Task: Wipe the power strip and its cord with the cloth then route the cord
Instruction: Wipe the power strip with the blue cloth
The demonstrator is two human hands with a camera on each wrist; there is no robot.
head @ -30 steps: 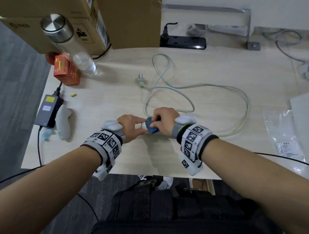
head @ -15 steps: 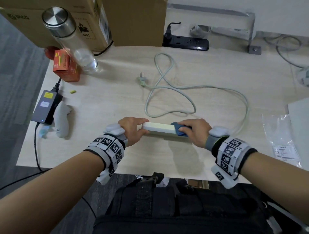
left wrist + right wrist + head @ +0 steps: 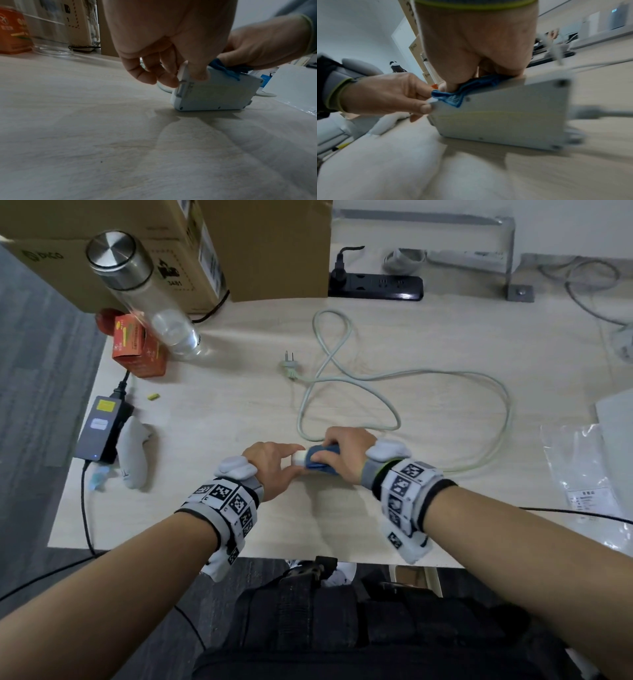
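left hand: thumb and fingers pinch the left end of the power strip, holding it on its long edge on the desk.
right hand: fingers curled over the blue cloth, clamping it onto the top edge of the strip, close to the left hand.
power strip: pale, near the desk's front edge, its screwed back face turned toward the wrist cameras; mostly hidden under the hands in the head view.
cord: leaves the strip's right end, loops wide across the desk, crosses itself and ends in a plug lying free.
bottle: clear, steel cap on, appears to hold nothing.
orange carton: shut, beside the bottle's base; contents cannot be told.
cardboard boxes: closed, at the back left.
plastic bag: lies flat at the right with a label; contents unclear.
black power strip: behind the desk, one plug in it.
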